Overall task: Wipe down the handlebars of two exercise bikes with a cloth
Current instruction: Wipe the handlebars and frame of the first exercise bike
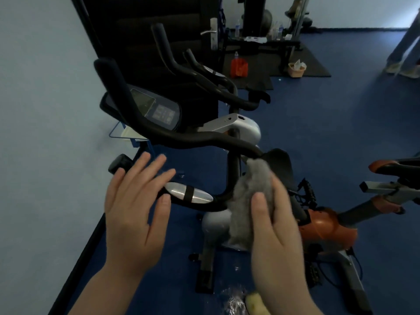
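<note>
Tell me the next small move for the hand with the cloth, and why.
Probably slide the right hand with the grey cloth left along the near handlebar toward the silver pulse sensor: the cloth sits at the bend, and the open left hand hovers over that grip.

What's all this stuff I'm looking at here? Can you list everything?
Bikes: two near; silver-grey one in the centre, orange one at right; a further set of black bars behind.
Handlebars: black, on the silver bike, with silver sensor plates.
Console: one, dark, between the bars.
Cloth: one, grey, at the bar's right end.
Door: one, dark, with a metal handle, behind.
Floor: blue.
Mats: black, far side.
Bag: one, red-orange, on a mat.
Basket: one, tan, on a mat.
Left hand: open, by the sensor plate.
Right hand: holding the cloth.
</note>
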A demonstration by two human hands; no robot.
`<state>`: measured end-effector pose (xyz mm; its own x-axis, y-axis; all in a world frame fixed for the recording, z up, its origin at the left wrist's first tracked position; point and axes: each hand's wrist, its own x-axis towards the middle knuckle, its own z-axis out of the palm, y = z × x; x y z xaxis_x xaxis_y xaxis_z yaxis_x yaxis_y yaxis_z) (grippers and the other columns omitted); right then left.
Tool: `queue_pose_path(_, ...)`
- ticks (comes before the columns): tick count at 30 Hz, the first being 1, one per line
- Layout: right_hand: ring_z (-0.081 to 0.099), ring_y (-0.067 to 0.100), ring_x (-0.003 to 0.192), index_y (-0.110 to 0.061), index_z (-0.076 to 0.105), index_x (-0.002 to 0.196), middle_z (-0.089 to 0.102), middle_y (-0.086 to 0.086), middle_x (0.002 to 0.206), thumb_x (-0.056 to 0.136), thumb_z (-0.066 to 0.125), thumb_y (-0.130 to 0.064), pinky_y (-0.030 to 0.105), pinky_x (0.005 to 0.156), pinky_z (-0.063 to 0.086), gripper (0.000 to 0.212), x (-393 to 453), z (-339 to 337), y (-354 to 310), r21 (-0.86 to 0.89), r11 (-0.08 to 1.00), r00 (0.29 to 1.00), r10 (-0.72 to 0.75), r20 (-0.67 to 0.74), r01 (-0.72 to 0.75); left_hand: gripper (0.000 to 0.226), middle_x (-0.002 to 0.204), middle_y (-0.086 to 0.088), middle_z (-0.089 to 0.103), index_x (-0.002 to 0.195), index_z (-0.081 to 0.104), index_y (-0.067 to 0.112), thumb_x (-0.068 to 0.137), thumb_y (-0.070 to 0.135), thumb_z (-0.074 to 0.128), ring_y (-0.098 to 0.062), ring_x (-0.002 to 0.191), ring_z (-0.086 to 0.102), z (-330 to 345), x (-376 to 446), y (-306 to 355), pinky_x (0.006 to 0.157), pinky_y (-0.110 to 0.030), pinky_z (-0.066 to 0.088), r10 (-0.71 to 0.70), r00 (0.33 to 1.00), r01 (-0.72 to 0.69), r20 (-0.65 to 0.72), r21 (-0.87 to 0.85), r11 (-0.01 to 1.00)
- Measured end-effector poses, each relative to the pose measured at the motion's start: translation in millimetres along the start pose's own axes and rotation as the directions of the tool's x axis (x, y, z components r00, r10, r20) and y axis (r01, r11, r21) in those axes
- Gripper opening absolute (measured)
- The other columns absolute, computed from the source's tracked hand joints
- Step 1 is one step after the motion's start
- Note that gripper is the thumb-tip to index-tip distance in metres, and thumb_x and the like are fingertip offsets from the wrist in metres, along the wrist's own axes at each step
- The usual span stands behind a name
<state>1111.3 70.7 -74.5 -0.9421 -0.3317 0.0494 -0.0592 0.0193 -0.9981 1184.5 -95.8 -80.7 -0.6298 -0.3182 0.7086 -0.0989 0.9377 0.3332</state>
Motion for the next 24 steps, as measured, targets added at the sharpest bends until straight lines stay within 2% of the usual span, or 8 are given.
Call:
queue_pose_path(2,0.042,-0.012,0.122,-0.058,0.025,0.138,0.041,-0.035,0.135,0.091,0.034,-0.054,0.024,0.1,0.042,0.048,15.8,0.5,4.5,-0.126,0.98,0.988,-0.151,0.039,0.155,0.037,0.141,-0.01,0.048,0.124,0.058,0.006,0.093,0.017,0.041,-0.023,0.141,0.031,-3.8,-0.2,-3.0,0.117,-0.045,0.017,-0.051,0.996,0.053,-0.074,0.017,0.998)
queue_pose_path(5,0.026,-0.02,0.128,-0.05,0.018,0.143,0.026,-0.041,0.138,0.098,0.033,-0.039,0.015,0.106,0.031,0.048,40.1,6.7,22.0,-0.34,0.869,0.926,-0.292,0.238,0.361,0.043,0.151,-0.011,0.033,0.135,0.047,0.006,0.094,0.018,0.041,-0.024,0.146,0.017,-7.5,-1.8,-7.2,0.119,-0.035,0.013,-0.155,0.979,0.154,-0.132,-0.016,0.988)
queue_pose_path(7,0.012,-0.018,0.134,-0.04,0.022,0.145,0.025,-0.029,0.142,0.102,0.032,-0.032,0.028,0.117,0.02,0.045,51.1,6.4,36.5,-0.466,0.743,0.87,-0.337,0.359,0.48,0.047,0.154,-0.006,0.028,0.142,0.038,0.011,0.096,0.021,0.039,-0.02,0.147,0.017,-8.4,-6.4,-8.3,0.119,-0.028,0.013,-0.242,0.96,0.234,-0.138,-0.073,0.97)
queue_pose_path(9,0.017,-0.006,0.139,-0.029,0.031,0.145,0.032,-0.02,0.141,0.101,0.032,-0.031,0.034,0.12,0.01,0.043,57.7,3.7,46.8,-0.537,0.628,0.825,-0.387,0.412,0.563,0.051,0.155,0.002,0.028,0.146,0.031,0.016,0.096,0.023,0.038,-0.014,0.145,0.021,-6.9,-12.6,-6.6,0.117,-0.025,0.017,-0.314,0.94,0.295,-0.134,-0.146,0.944)
queue_pose_path(11,0.031,0.008,0.139,-0.02,0.041,0.142,0.045,-0.011,0.14,0.1,0.03,-0.029,0.038,0.119,0.013,0.044,59.5,4.9,50.7,-0.558,0.568,0.796,-0.417,0.439,0.605,0.054,0.156,0.008,0.027,0.148,0.024,0.023,0.096,0.023,0.038,-0.012,0.144,0.024,-3.6,-18.0,-2.6,0.116,-0.023,0.021,-0.354,0.927,0.322,-0.125,-0.22,0.921)
queue_pose_path(16,0.059,0.021,0.105,-0.014,0.059,0.123,0.065,0.0,0.113,0.098,0.029,-0.024,0.042,0.102,0.039,0.04,60.0,15.0,45.9,-0.552,0.497,0.743,-0.452,0.494,0.67,0.055,0.159,0.008,0.019,0.151,0.018,0.022,0.099,0.025,0.035,-0.011,0.146,0.017,2.8,-20.8,6.1,0.116,-0.02,0.018,-0.407,0.905,0.367,-0.124,-0.255,0.894)
queue_pose_path(20,0.062,0.019,0.078,-0.014,0.06,0.122,0.068,-0.003,0.093,0.097,0.03,-0.028,0.029,0.081,0.044,0.041,57.0,25.5,35.0,-0.562,0.478,0.738,-0.45,0.503,0.675,0.055,0.159,0.01,0.018,0.151,0.017,0.021,0.099,0.024,0.035,-0.01,0.146,0.016,3.1,-22.8,8.2,0.115,-0.019,0.017,-0.438,0.892,0.398,-0.113,-0.262,0.879)
queue_pose_path(24,0.064,0.017,0.068,-0.013,0.056,0.129,0.069,-0.004,0.093,0.095,0.031,-0.032,0.026,0.06,0.047,0.047,50.5,38.1,19.0,-0.583,0.471,0.749,-0.398,0.529,0.662,0.055,0.158,0.013,0.018,0.151,0.016,0.027,0.1,0.024,0.034,-0.01,0.146,0.017,3.7,-21.8,10.0,0.115,-0.019,0.018,-0.448,0.886,0.406,-0.117,-0.266,0.874)
